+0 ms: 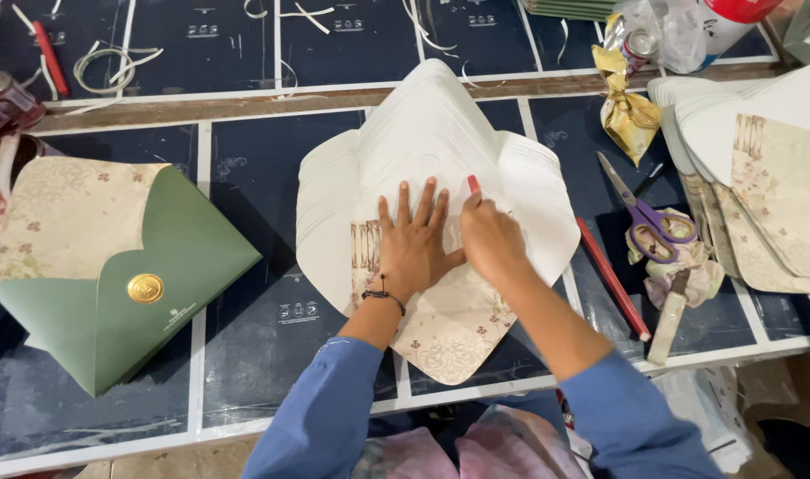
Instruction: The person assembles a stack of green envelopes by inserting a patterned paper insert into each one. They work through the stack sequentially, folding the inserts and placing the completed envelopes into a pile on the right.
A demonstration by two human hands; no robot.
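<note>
- Surface: dark blue table (245, 222) crossed by white lines, with paper strips scattered along the far edge.
- Centre: stack (440, 142) of white unfolded envelope blanks, fanned — a floral patterned liner (449, 328) lies on the top blank, its point toward the person.
- Left hand (411, 248): flat, fingers spread, pressing the liner down onto the stack; a dark cord bracelet at the wrist.
- Right hand (489, 239): closed around a red stick (472, 184), its tip touching the top blank just beside the left hand's fingers.
- Left of the stack: finished green envelope (130, 284) with a gold seal, patterned lining showing.
- Right of the stack: red pencil (611, 277), purple scissors (649, 222), a crumpled rag (680, 266) — well apart from both hands.
- Far right: second pile (760, 168) of white blanks and patterned liners.
- Far edge: yellow wrapper (627, 111), clear plastic bag (671, 31).
</note>
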